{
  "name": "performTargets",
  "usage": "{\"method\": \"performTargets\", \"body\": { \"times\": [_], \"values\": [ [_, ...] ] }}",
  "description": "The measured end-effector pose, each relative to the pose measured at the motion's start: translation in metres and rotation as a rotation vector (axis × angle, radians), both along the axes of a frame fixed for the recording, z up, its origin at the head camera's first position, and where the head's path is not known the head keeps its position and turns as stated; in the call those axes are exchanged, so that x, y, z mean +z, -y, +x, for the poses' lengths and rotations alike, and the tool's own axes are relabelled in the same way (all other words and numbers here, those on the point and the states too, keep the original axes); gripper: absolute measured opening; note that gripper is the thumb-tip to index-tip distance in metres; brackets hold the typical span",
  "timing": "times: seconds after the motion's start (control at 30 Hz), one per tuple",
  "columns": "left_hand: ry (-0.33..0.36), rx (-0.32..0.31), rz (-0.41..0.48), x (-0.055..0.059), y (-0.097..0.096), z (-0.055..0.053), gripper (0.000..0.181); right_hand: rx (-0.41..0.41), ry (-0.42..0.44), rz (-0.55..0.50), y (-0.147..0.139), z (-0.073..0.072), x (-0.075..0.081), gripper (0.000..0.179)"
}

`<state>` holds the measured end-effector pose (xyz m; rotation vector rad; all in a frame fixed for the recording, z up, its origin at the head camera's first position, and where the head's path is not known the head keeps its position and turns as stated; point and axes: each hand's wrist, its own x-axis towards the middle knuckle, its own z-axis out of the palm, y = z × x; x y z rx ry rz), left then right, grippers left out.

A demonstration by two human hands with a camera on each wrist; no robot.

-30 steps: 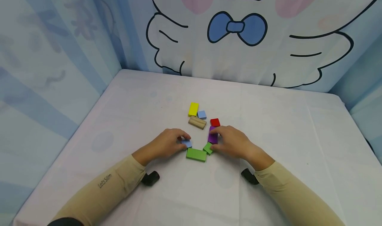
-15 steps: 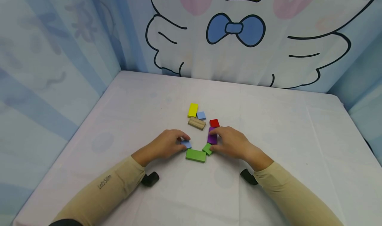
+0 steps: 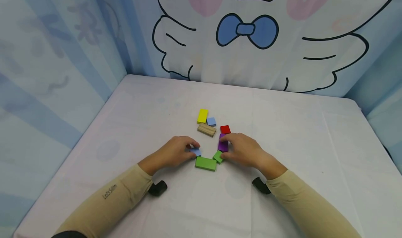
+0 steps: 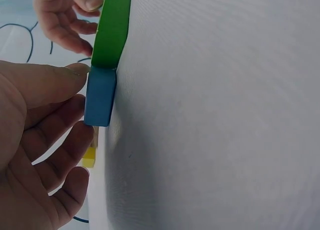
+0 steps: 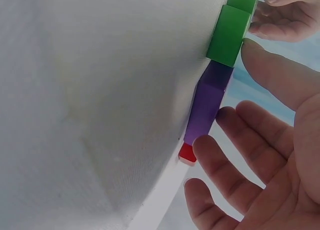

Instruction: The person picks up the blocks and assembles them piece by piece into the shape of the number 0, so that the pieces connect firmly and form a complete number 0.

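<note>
In the head view my left hand [image 3: 176, 151] has thumb and fingertips around a small blue block [image 3: 196, 151]; the left wrist view puts them along the side of that blue block [image 4: 100, 96]. A long green block [image 3: 205, 163] meets it at a corner. My right hand [image 3: 245, 149] rests its thumb by a small green block [image 3: 218, 156], its index finger over a purple block [image 3: 223, 145]. In the right wrist view its relaxed fingers touch the side of the purple block [image 5: 207, 102]. A red block [image 3: 225, 129] sits at the purple block's far end.
Past the hands lie a wooden block [image 3: 207, 129], a second blue block [image 3: 211, 121] and a yellow block [image 3: 202, 116], close together. A white cloth covers the table [image 3: 282, 133]. Printed curtains [image 3: 56, 91] hang along the back and sides.
</note>
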<state>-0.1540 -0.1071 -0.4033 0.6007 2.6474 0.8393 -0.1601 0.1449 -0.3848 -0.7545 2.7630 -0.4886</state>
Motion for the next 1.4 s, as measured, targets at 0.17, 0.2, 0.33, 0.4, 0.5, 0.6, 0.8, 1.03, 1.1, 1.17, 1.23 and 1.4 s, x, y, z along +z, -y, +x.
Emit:
{"method": "performTargets", "body": {
  "times": [0.17, 0.2, 0.33, 0.4, 0.5, 0.6, 0.8, 1.03, 1.1, 1.17, 1.23, 1.4],
  "values": [
    [-0.002, -0.002, -0.008, 0.003, 0.0, -0.001, 0.028, 0.0, -0.001, 0.004, 0.0, 0.0, 0.001, 0.052],
    [-0.003, -0.003, -0.01, 0.004, -0.001, -0.001, 0.029, 0.0, 0.0, 0.005, 0.0, 0.0, 0.001, 0.052],
    [-0.002, 0.005, -0.011, 0.008, 0.0, -0.003, 0.031, 0.0, 0.006, 0.01, 0.0, 0.0, 0.002, 0.052],
    [0.0, 0.017, -0.01, 0.011, -0.001, -0.005, 0.031, -0.001, 0.008, 0.01, 0.0, 0.0, 0.002, 0.052],
    [-0.005, 0.042, -0.01, 0.013, -0.001, -0.008, 0.033, -0.001, 0.009, 0.008, 0.0, 0.0, 0.002, 0.051],
    [-0.02, 0.072, -0.017, 0.014, -0.003, -0.012, 0.034, -0.001, 0.011, 0.006, 0.0, -0.001, 0.001, 0.051],
    [-0.062, 0.111, -0.036, 0.017, -0.009, -0.024, 0.038, -0.002, 0.014, 0.01, 0.0, -0.001, 0.0, 0.051],
    [-0.059, 0.085, -0.09, 0.017, -0.019, -0.04, 0.046, -0.005, 0.014, 0.006, 0.0, -0.001, 0.0, 0.051],
    [-0.047, 0.075, -0.103, 0.015, -0.022, -0.044, 0.047, -0.006, 0.014, 0.008, 0.0, -0.001, 0.0, 0.051],
    [-0.036, 0.069, -0.108, 0.013, -0.025, -0.047, 0.048, -0.006, 0.012, 0.009, 0.0, -0.001, 0.0, 0.052],
    [-0.027, 0.066, -0.112, 0.012, -0.028, -0.05, 0.047, -0.006, 0.01, 0.009, 0.0, 0.0, 0.0, 0.052],
    [-0.014, 0.07, -0.116, 0.009, -0.034, -0.054, 0.048, -0.003, -0.001, 0.0, 0.0, 0.0, -0.001, 0.051]
  ]
}}
